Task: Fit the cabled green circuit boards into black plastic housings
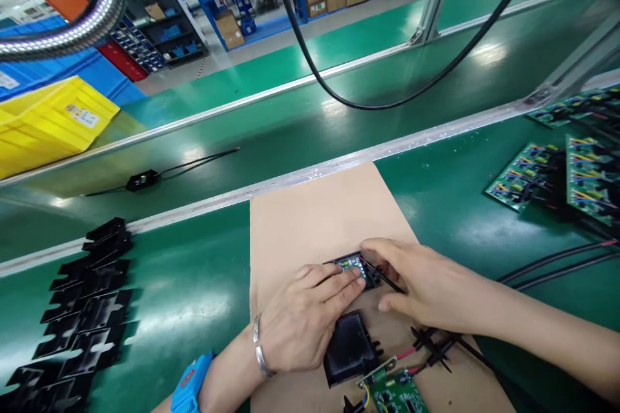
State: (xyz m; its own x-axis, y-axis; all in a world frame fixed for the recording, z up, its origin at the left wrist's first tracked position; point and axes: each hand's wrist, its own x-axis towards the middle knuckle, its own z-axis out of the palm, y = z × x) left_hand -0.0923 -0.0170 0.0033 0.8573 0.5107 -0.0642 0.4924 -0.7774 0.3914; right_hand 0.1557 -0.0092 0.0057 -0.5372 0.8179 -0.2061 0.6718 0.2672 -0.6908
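Note:
A small green circuit board (352,262) sits in a black plastic housing (372,280) on the cardboard. My left hand (310,313) lies over it from the left, its outstretched fingertips pressing on the board; its thumb is hidden. At the housing's right side, my right hand (421,281) curls around the black cable (390,282) that leads out of it. The index finger meets the housing's upper corner, and some fingertips are hidden. Just below my left fingers is an empty-looking black housing half (351,348). Nearer to me lies another green circuit board (400,393) with wires.
Cardboard (314,213) covers part of the green bench. Black plastic parts (92,297) are lined up at left. Wired circuit boards (526,174) lie at right. Beyond the metal rail (310,174) rests a cabled black unit (143,179). A black cable (358,105) hangs overhead; a yellow bin (53,119) stands left.

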